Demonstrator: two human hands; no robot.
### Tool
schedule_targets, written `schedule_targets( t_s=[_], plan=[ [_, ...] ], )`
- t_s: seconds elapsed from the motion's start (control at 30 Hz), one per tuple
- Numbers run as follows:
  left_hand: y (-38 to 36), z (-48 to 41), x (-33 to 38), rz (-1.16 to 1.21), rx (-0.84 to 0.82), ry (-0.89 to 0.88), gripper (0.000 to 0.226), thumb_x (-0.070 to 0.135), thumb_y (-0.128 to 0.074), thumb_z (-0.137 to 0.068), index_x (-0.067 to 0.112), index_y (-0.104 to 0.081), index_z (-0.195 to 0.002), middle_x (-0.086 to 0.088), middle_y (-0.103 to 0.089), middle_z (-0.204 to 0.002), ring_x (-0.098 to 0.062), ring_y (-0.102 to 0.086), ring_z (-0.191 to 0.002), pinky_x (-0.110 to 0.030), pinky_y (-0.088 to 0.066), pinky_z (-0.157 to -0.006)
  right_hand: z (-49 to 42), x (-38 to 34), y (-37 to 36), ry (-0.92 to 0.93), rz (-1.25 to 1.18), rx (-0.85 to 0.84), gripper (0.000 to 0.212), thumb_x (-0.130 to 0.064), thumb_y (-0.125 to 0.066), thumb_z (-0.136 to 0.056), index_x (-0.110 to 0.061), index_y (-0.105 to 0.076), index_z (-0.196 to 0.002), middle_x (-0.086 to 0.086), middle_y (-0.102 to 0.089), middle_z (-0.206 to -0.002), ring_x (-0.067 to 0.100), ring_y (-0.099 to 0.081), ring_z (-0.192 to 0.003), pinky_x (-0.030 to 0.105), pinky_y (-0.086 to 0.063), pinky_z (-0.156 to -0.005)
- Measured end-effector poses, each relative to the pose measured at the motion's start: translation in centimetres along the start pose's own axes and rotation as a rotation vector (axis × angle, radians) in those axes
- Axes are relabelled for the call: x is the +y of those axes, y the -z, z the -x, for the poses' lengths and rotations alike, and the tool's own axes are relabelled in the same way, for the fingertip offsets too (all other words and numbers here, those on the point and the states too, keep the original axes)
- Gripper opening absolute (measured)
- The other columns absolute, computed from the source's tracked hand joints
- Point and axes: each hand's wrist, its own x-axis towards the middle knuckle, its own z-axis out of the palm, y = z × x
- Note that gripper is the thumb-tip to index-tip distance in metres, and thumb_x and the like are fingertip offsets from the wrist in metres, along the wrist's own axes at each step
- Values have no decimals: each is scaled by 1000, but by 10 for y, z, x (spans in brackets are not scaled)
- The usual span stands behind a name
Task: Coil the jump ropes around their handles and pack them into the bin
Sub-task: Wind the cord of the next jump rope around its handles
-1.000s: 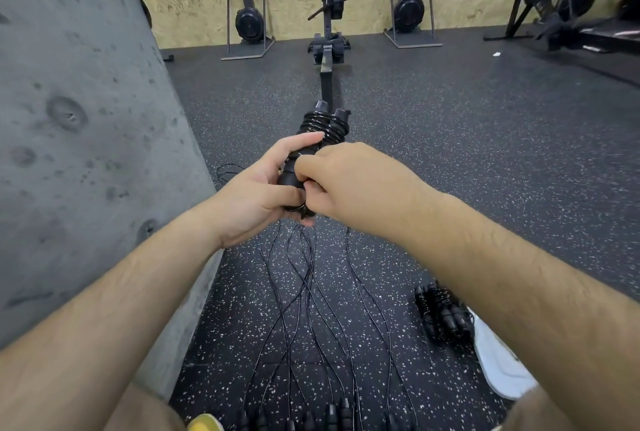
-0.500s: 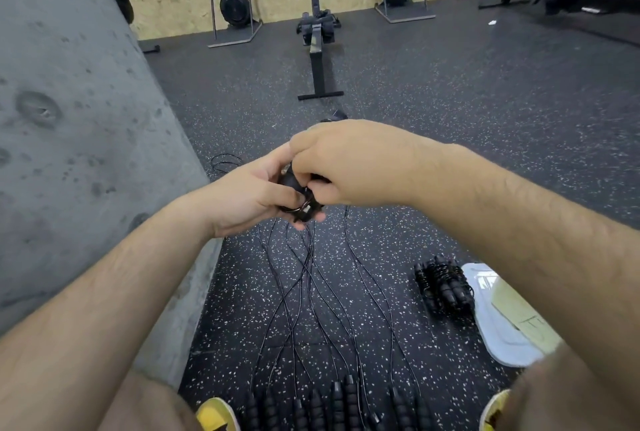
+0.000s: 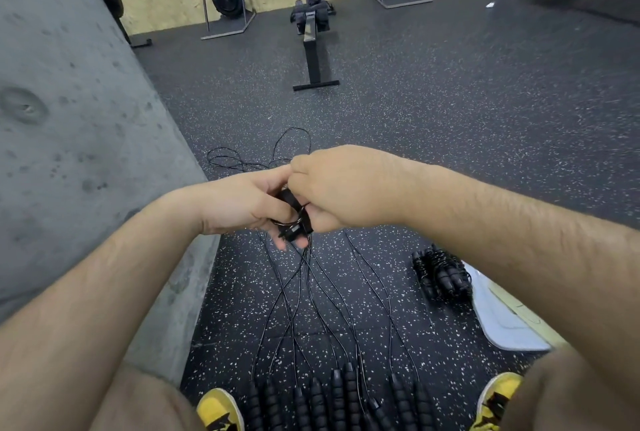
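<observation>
My left hand and my right hand meet in mid-air and both grip a black coiled jump rope bundle; only its lower end with a metal ring shows between the fingers. Several thin black ropes lie stretched on the speckled floor below, their ribbed black handles lined up between my yellow shoes. Loops of rope lie beyond my hands. Coiled bundles sit on the floor to the right, beside a white bin lid or tray.
A grey concrete wall runs along the left. A rowing machine stands straight ahead, with more gym machines along the plywood back wall. My yellow shoes are at the bottom edge.
The view has tilted down. My hands lowered slightly with the bundle, and my right hand now covers most of the coil that stuck up a second ago.
</observation>
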Motion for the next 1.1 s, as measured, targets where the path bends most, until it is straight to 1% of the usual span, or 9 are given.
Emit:
schedule_targets(
  t_s=[0.1,0.23,0.4,0.6,0.67,0.77,0.83,0.93,1.1],
  plan=[
    [0,2,5,-13,-13,-12,53,0,-52,-88,30,-48,-131,-12,-70,-105,-42,-70,-99,-37,-56,-71,7,2,2,0,-64,-4,23,-30,-50,-92,-10,-57,-101,2,-46,-94,24,-54,-76,39,-49,-68],
    [-1,0,6,-39,-30,-25,52,-9,-46,-98,24,-44,-138,-12,-67,-110,-44,-70,-103,-38,-57,-73,11,2,3,-82,-78,57,20,-27,-50,-91,-10,-60,-95,3,-44,-91,23,-50,-67,38,-45,-62],
    [-7,-7,6,-69,24,-40,60,-14,-43,-100,27,-38,-143,-11,-64,-112,-42,-71,-102,-37,-58,-69,14,3,-4,-227,-129,230,13,-21,-54,-86,-8,-55,-87,7,-46,-83,18,-28,-50,30,-22,-53],
    [-11,-13,6,-107,195,-126,59,-10,-47,-100,31,-39,-142,-18,-61,-121,-41,-73,-96,-43,-58,-70,13,3,-9,-472,-194,286,20,-27,-52,-92,-10,-54,-103,8,-48,-99,33,-49,-66,37,-31,-58],
    [-15,-14,3,-116,311,-188,64,-9,-51,-98,35,-40,-144,-22,-64,-124,-40,-74,-95,-50,-58,-77,10,2,-13,-473,-186,308,18,-30,-51,-92,-15,-54,-102,5,-54,-98,34,-54,-69,37,-35,-58],
    [-17,-14,1,6,449,-248,79,-5,-58,-96,47,-33,-150,-19,-73,-112,-38,-75,-92,-47,-62,-78,4,1,-14,-536,-257,369,13,-31,-46,-96,-21,-49,-102,-1,-60,-85,33,-56,-69,38,-40,-59],
    [-18,-14,3,37,561,-267,78,-1,-62,-95,42,-31,-151,-17,-75,-104,-34,-76,-89,-46,-63,-79,2,0,-16,-549,-306,431,11,-32,-43,-98,-23,-47,-103,-7,-55,-75,32,-57,-68,40,-46,-62],
    [-19,-17,1,44,696,-302,58,5,-69,-93,28,-44,-140,-9,-75,-107,-28,-75,-94,-53,-62,-83,1,0,-18,-569,-393,468,10,-33,-42,-101,-27,-48,-107,-12,-42,-72,26,-54,-69,42,-48,-66],
    [-19,-14,7,269,622,-336,50,12,-68,-95,26,-52,-141,-20,-65,-126,-33,-69,-113,-44,-60,-90,2,1,-16,-560,-526,537,11,-28,-44,-103,-27,-52,-110,-12,-47,-79,14,-49,-76,40,-46,-72]
  ],
)
